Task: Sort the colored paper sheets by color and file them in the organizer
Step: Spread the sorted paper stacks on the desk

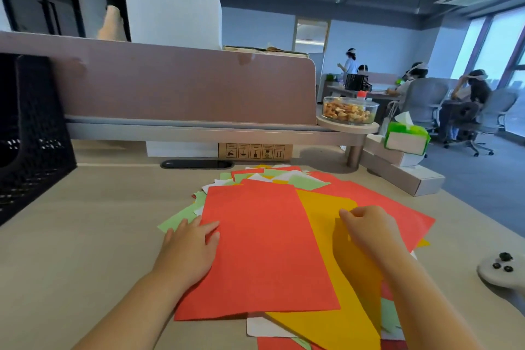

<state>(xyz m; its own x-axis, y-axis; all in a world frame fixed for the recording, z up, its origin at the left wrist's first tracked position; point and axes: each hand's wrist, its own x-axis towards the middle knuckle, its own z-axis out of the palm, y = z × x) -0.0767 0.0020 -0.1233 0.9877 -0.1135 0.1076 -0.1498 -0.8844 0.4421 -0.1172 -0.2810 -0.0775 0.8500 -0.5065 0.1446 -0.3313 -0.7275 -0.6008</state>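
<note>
- The mixed pile point(284, 177) of red, yellow, green and white sheets is fanned out across the lower middle of the frame, on the desk point(85, 236). By the look of it, nothing has been sorted yet.
- The left hand point(187, 250) is laid flat with its fingers straight on the left edge of the top red sheet point(264, 250), holding nothing.
- The right hand point(366, 227) is seen with its fingers curled over the yellow sheet point(321, 213), just right of the red one. Whether any paper is actually pinched can't be told.
- The black mesh organizer point(42, 128) is parked at the far left edge, well apart from the pile.
- Tip: the red sheet should be pinned down while the yellow one is slid out sideways, so the stack underneath isn't dragged along.
- Sheets are best lifted one at a time from a corner, since thin paper probably clings together.
</note>
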